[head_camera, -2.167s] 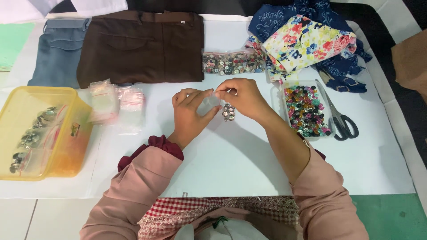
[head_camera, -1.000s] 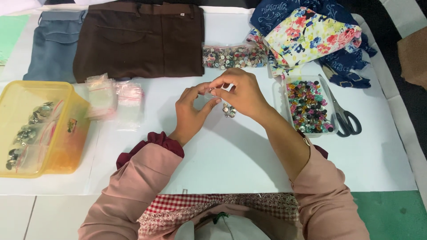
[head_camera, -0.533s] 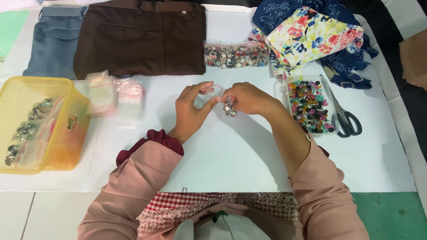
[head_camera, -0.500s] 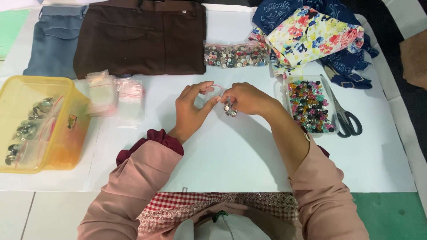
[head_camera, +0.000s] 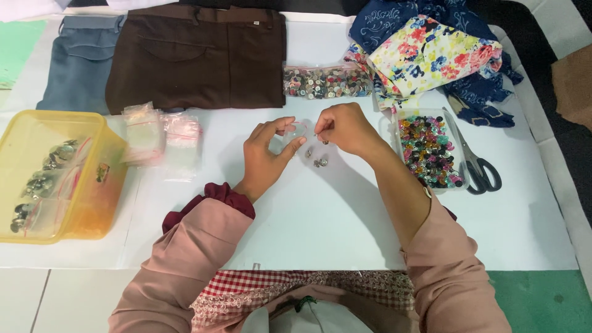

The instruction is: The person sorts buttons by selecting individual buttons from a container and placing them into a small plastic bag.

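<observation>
My left hand (head_camera: 266,153) pinches a small clear plastic bag (head_camera: 295,131) by its left side. My right hand (head_camera: 343,128) grips the same bag at its right edge, fingers closed on it. Both hands hover just above the white table (head_camera: 320,216). Three or so small metal buttons (head_camera: 318,157) lie loose on the table right under the hands. The bag looks nearly empty; its contents are too small to tell.
A yellow tub (head_camera: 58,176) with bagged metal buttons sits at left, beside a stack of small clear bags (head_camera: 161,139). Brown trousers (head_camera: 194,52), blue jeans (head_camera: 80,61), floral fabric (head_camera: 431,52), a bag of buttons (head_camera: 327,81), a tray of coloured buttons (head_camera: 427,150) and scissors (head_camera: 475,163) surround.
The metal buttons that hung in the bag between my hands now lie loose on the table. Both hands have spread slightly apart on the bag.
</observation>
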